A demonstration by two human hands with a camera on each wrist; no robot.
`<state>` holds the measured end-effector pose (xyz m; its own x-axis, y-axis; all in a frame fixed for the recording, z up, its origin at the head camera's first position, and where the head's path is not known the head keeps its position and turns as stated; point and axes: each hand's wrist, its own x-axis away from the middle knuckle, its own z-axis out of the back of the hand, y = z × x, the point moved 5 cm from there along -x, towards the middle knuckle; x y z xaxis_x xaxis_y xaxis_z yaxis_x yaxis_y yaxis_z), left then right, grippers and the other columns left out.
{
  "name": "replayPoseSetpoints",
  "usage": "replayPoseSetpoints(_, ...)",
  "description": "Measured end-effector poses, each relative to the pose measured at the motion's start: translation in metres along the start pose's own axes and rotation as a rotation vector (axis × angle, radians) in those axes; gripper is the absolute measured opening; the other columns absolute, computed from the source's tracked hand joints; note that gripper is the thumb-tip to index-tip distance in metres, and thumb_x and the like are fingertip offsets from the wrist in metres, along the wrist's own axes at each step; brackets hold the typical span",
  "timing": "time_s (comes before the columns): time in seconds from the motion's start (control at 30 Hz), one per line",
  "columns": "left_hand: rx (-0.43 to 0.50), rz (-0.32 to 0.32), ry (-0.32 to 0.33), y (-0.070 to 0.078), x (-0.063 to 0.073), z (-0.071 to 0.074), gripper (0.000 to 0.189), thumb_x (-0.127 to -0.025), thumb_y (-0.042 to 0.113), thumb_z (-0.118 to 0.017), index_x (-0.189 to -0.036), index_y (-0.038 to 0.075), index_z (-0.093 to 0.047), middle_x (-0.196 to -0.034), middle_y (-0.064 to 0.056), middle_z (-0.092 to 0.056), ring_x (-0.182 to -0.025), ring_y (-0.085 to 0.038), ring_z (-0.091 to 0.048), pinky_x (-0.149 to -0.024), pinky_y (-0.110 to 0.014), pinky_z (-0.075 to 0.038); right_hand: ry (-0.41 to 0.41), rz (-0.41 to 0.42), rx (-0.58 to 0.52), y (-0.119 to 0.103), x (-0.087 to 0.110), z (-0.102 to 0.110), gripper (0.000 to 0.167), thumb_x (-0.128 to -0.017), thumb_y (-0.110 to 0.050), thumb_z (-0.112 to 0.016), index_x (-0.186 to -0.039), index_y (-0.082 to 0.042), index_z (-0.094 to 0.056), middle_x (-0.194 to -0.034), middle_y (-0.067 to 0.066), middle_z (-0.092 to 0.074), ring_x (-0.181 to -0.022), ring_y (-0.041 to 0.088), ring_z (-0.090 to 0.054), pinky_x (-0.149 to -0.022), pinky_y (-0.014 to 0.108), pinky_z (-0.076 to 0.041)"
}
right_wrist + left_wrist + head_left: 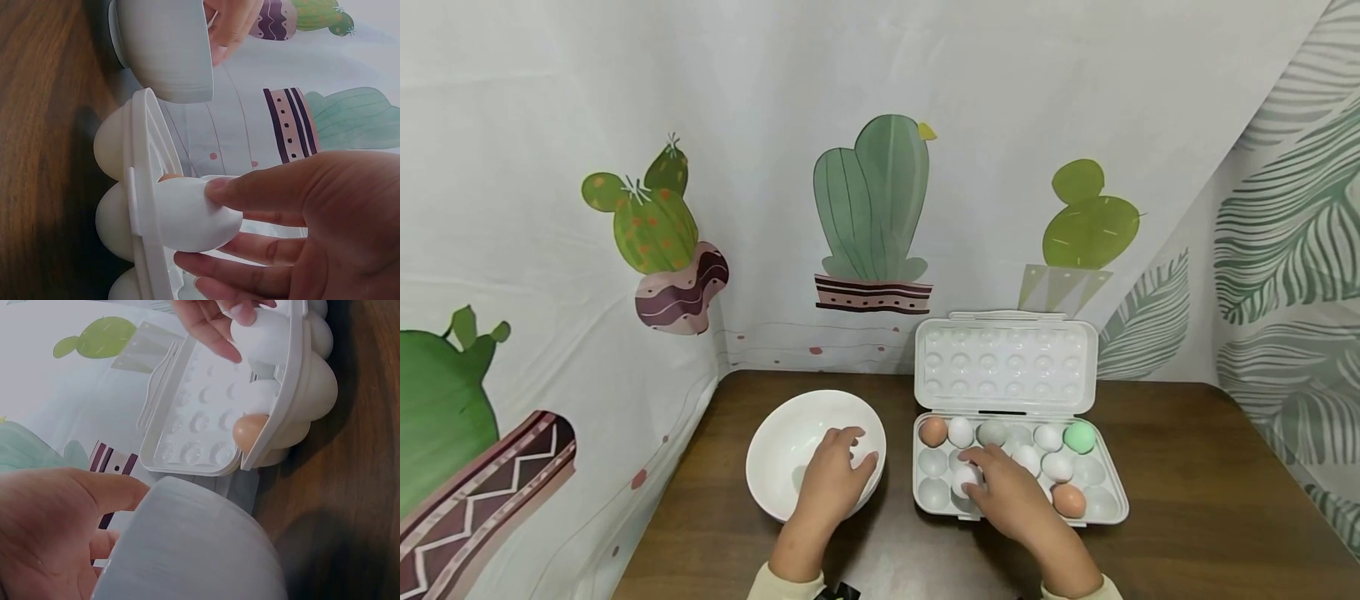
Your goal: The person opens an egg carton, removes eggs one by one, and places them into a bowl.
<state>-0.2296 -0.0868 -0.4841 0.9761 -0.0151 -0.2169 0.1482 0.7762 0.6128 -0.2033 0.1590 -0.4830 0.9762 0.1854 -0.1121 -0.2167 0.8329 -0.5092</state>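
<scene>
My right hand (1011,493) pinches a white egg (194,215) between thumb and fingers, at the front left part of an egg carton (933,492). The carton is white plastic, its lid (1006,408) raised at the back. In its cups sit several white eggs, a brown egg (933,432) at the back left, another brown egg (1069,501) at the front right and a green egg (1080,437) at the back right. My left hand (831,477) is over a white bowl (767,450), fingers loosely bent and apart, with nothing visible between them. A pale greyish shape shows low in the bowl, partly behind the hand.
Bowl and carton stand side by side on a dark brown wooden table (1180,475), with a gap between them. Behind and left of it hangs white cloth (760,208) printed with cacti. Leaf-patterned cloth (1285,225) hangs at the right.
</scene>
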Motion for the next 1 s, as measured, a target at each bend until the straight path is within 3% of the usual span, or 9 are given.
replayPoseSetpoints(0.17,0.043,-0.019,0.012,0.004,0.000,0.001,0.031,-0.088,0.020,-0.072,-0.115,0.006,-0.069,-0.100,-0.008,-0.065,-0.087,-0.023,-0.066,-0.075,-0.034,-0.051,0.018,0.010,-0.012,-0.001,-0.002,0.002,0.036,-0.085,-0.015,-0.077,-0.120,-0.014,-0.069,-0.107,0.000,-0.064,-0.090,0.016,-0.063,-0.080,0.038,-0.053)
replayPoseSetpoints(0.4,0.096,-0.109,0.057,0.015,0.000,0.005,0.025,-0.089,0.016,-0.072,-0.113,0.009,-0.069,-0.098,-0.003,-0.067,-0.084,-0.016,-0.065,-0.073,-0.028,-0.051,0.084,0.036,-0.050,-0.003,-0.004,0.004,0.038,-0.085,-0.015,-0.078,-0.121,-0.017,-0.068,-0.101,-0.004,-0.062,-0.085,0.012,-0.061,-0.077,0.033,-0.052)
replayPoseSetpoints(0.63,0.128,-0.163,0.023,0.024,0.002,0.002,0.025,-0.092,0.018,-0.071,-0.115,0.011,-0.069,-0.099,0.001,-0.065,-0.086,-0.015,-0.066,-0.071,-0.022,-0.051,0.138,0.070,-0.086,-0.002,-0.004,0.005,0.042,-0.085,-0.016,-0.079,-0.124,-0.015,-0.068,-0.102,-0.005,-0.063,-0.089,0.012,-0.065,-0.079,0.031,-0.055)
replayPoseSetpoints(1.0,0.104,-0.256,-0.052,0.034,0.008,-0.009,0.030,-0.091,0.020,-0.072,-0.119,0.013,-0.066,-0.099,0.000,-0.066,-0.088,-0.013,-0.065,-0.073,-0.023,-0.052,0.174,0.112,-0.192,-0.008,-0.003,0.009,0.045,-0.086,-0.014,-0.078,-0.129,-0.013,-0.065,-0.109,0.000,-0.066,-0.096,0.015,-0.070,-0.084,0.033,-0.059)
